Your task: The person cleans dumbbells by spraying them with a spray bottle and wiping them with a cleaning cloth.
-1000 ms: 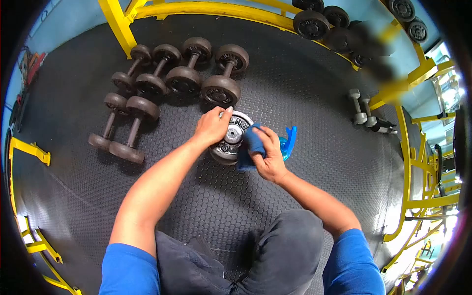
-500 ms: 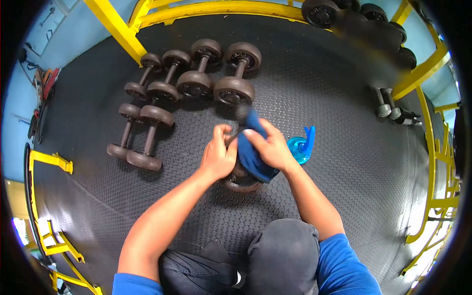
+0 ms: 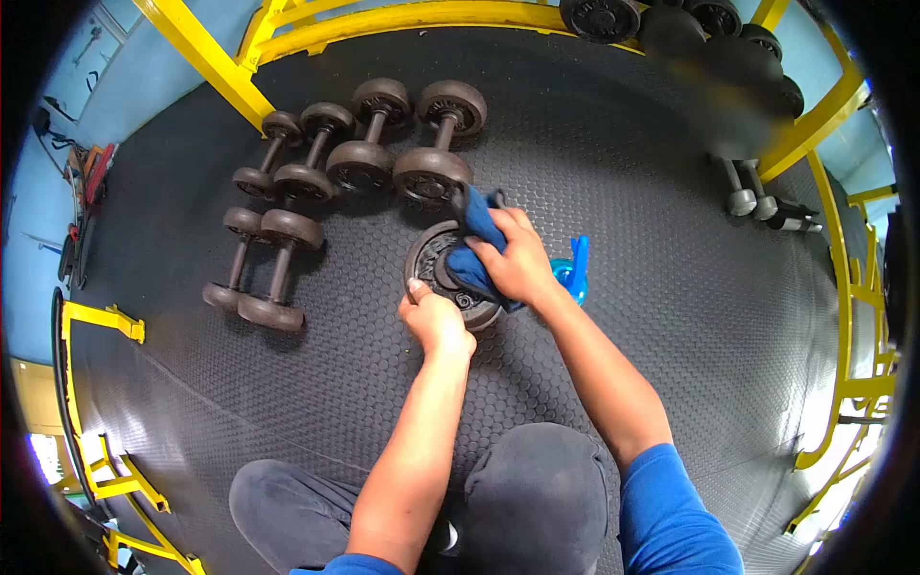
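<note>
A dark round-headed dumbbell (image 3: 428, 251) faces me end-on, its lettered disc turned upward, in front of my knees. My left hand (image 3: 437, 321) grips the near left rim of that disc, thumb on top. In my right hand (image 3: 522, 257) is a bunched blue cloth (image 3: 482, 226) with dark edging, pressed onto the disc and covering its right part. The dumbbell's handle and lower head are mostly hidden. Just right of my right hand stands a blue spray bottle (image 3: 572, 273), partly behind my wrist.
Several brown dumbbells (image 3: 364, 165) stand in two rows ahead and to the left on black rubber flooring (image 3: 652, 316). A yellow rack (image 3: 383, 29) runs along the back, with dark dumbbells (image 3: 599, 17) on it. Small grey dumbbells (image 3: 752, 196) lie at right.
My left hand has shifted from beside the cloth to the dumbbell's near rim. The dumbbell has tipped so its disc shows. The cloth now lies against the disc.
</note>
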### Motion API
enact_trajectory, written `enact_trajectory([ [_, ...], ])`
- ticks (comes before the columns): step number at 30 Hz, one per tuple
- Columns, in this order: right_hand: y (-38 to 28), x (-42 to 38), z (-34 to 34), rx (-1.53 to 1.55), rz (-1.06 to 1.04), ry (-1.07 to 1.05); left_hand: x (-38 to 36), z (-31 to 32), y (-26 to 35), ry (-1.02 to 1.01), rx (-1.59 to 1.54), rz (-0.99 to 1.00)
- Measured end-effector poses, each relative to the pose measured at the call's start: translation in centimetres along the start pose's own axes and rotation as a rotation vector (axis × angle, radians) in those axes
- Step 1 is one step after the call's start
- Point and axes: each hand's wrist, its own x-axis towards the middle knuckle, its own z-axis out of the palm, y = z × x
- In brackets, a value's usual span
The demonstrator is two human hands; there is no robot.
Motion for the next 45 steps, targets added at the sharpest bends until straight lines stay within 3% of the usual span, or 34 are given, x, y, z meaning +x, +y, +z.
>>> enact_trajectory([
  [3, -2.3, -0.5, -0.6, -0.268, -0.095, -0.004, -1.5, -1.4, 1.2, -0.137, 0.206, -0.06],
  [4, -3.0, -1.5, -0.9, -0.309, -0.163, 0.001, 0.0, -2.2, 2.3, -0.344, 0.203, 0.044],
  [5, -3.1, -3.0, -0.8, -0.295, -0.203, 0.013, 0.9, -2.1, 2.6, -0.256, 0.184, 0.196],
  [7, -2.7, -7.1, -0.1, -0.287, -0.326, 0.063, 4.6, -1.3, 3.6, -0.425, 0.244, 0.314],
  [9, -1.5, -11.1, 1.3, -0.295, -0.509, 0.062, 4.9, 0.1, 7.1, -0.625, 0.464, 0.158],
  [11, -1.7, -12.5, 2.9, -0.496, -0.717, 0.06, 4.5, 1.1, 9.1, -0.726, 0.738, 0.25],
  [15, -7.0, -8.2, 4.7, -0.71, -0.691, -0.199, 1.3, 1.6, 12.5, -0.73, 0.985, 0.103],
  [17, -7.9, -5.5, 5.8, -0.792, -0.815, -0.435, 2.8, 1.2, 11.5, -0.794, 0.853, 0.13],
  [19, -7.9, -5.1, 6.5, -0.854, -0.832, -0.48, 2.3, 1.0, 11.1, -0.789, 0.911, 0.207],
  [21, -6.7, -5.7, 5.6, -0.663, -0.827, -0.337, 1.4, 0.1, 11.3, -0.773, 0.921, 0.263],
  [25, -2.7, -9.5, 1.5, -0.43, -0.673, -0.046, 4.1, -0.4, 11.1, -0.877, 0.94, 0.231],
  [27, -0.5, -11.2, 0.2, -0.214, -0.471, 0.201, 5.2, 0.5, 10.3, -0.86, 0.948, 0.428],
  [28, 0.4, -12.3, 1.3, -0.074, -0.146, 0.253, 5.6, 1.5, 9.8, -0.859, 0.996, 0.552],
  [29, 1.4, -13.3, 2.3, 0.064, 0.18, 0.306, 5.9, 2.6, 9.4, -0.861, 0.99, 0.55],
  [31, 1.6, -13.3, 2.0, 1.017, 0.779, 0.315, 4.1, 4.8, 9.1, -0.776, 1.242, 0.79],
  [34, 1.7, -13.7, 1.5, 0.878, 0.582, 0.231, 2.3, 6.4, 8.5, -0.796, 1.389, 0.642],
  [35, 1.5, -13.4, 1.3, 0.85, 0.505, 0.213, 1.2, 5.8, 7.8, -0.633, 1.482, 0.744],
  [39, 1.9, -10.5, 1.2, 1.144, 0.564, 0.17, 0.7, 3.0, 7.0, -0.567, 1.385, 0.877],
  [41, 1.2, -9.0, 1.5, 1.056, 0.484, 0.089, 0.6, 0.5, 6.8, -0.553, 1.303, 0.953],
  [43, 2.3, -8.3, 4.1, 0.781, 0.323, -0.071, 0.6, -2.2, 6.7, -0.534, 1.077, 0.958],
  [45, 2.4, -8.1, 6.0, 0.417, -0.099, -0.353, 2.1, -4.1, 6.4, -0.515, 0.971, 0.888],
])
